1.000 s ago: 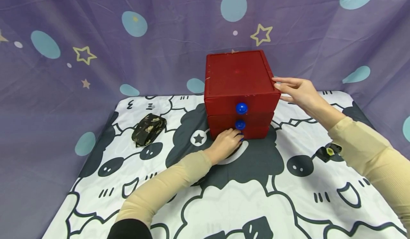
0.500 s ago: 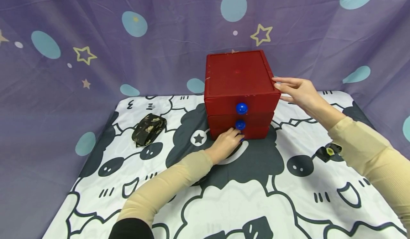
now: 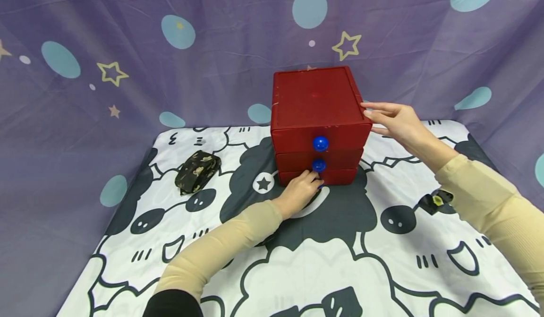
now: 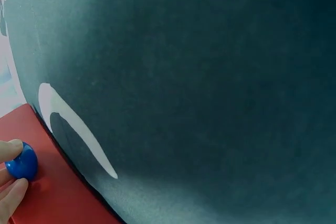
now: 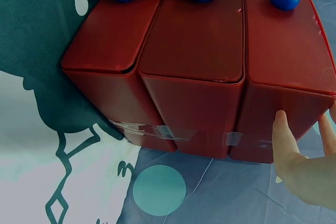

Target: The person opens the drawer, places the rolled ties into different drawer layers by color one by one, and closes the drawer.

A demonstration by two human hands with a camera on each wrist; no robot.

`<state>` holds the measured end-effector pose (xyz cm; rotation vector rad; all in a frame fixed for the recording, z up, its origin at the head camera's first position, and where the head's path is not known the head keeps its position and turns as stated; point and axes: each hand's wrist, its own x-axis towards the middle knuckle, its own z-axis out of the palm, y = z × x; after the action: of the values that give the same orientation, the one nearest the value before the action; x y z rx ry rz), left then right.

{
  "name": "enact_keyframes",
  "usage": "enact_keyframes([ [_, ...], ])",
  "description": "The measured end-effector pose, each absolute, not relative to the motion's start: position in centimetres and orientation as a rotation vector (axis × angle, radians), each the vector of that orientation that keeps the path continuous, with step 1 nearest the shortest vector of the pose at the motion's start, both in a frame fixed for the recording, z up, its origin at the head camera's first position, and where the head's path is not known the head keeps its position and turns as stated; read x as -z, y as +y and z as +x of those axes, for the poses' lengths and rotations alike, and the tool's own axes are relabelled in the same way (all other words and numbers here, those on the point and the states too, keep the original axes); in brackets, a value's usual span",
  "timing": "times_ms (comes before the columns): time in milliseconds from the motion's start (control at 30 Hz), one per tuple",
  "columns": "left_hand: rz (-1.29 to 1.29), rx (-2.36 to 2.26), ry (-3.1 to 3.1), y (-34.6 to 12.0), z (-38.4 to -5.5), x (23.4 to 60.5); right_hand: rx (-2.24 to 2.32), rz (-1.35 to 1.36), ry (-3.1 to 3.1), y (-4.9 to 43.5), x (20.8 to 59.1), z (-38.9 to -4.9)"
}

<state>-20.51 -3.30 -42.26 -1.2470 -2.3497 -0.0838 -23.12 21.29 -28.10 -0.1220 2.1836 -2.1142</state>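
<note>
A red cabinet (image 3: 316,99) with three stacked drawers stands towards the back of the table, each drawer with a round blue knob. My left hand (image 3: 299,192) pinches the bottom knob (image 4: 23,162) between thumb and fingers; in the head view the hand mostly hides that knob. The middle knob (image 3: 318,165) and top knob (image 3: 320,143) are untouched. My right hand (image 3: 399,123) touches the cabinet's upper right side with fairly straight fingers. In the right wrist view, one digit of this hand (image 5: 302,166) presses the side wall while others lie by the top edge.
A dark patterned pouch (image 3: 197,171) lies on the left of the table. To the right, near my sleeve, sits a small black item with a yellow centre (image 3: 437,201). A purple curtain (image 3: 229,52) hangs behind the cartoon-print tablecloth (image 3: 297,269). Clear tape (image 5: 181,134) crosses the cabinet's side.
</note>
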Motion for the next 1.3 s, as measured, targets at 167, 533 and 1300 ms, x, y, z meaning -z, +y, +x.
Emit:
enact_keyframes([
  [167, -1.254, 0.066, -2.332, -3.4, -20.3, 42.3, 2.109, -0.120, 2.188, 21.3, 28.0, -23.0],
  [533, -1.262, 0.070, -2.299, -3.5, -19.9, 42.3, 2.104, -0.124, 2.191, 21.3, 28.2, -23.1],
  [1300, -1.333, 0.094, -2.298, -3.9, -18.1, 41.8, 2.070, -0.099, 2.209, 21.2, 28.0, -23.1],
])
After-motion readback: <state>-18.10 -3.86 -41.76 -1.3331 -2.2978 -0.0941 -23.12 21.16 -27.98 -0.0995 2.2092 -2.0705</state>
